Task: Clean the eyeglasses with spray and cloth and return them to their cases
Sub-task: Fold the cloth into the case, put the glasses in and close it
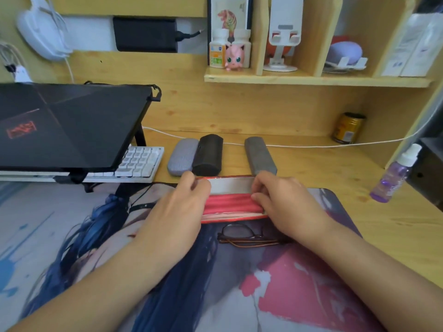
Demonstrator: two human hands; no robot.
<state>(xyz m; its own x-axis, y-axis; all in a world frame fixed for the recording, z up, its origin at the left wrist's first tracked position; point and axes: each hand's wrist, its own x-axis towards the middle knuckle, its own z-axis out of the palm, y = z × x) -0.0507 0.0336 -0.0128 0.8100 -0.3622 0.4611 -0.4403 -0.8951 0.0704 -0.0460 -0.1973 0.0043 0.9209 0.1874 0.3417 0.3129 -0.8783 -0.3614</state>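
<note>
A red eyeglass case (pixel 230 204) lies open on the desk mat, its pale lid raised at the back. My left hand (pixel 182 202) grips the case's left end and my right hand (pixel 280 200) grips its right end. Folded dark-framed eyeglasses (pixel 247 236) lie on the mat just in front of the case, between my forearms. Behind it stand three closed cases: a light grey one (pixel 181 156), a black one (pixel 208 154) and a dark grey one (pixel 260 155). A purple spray bottle (pixel 393 176) stands at the right. No cloth shows.
A closed black laptop (pixel 72 125) on a stand covers a white keyboard (pixel 141 161) at the left. A printed desk mat (pixel 72 236) covers the front. A white cable (pixel 311 146) runs along the back, by a brown tin (pixel 348 128). Shelves hang above.
</note>
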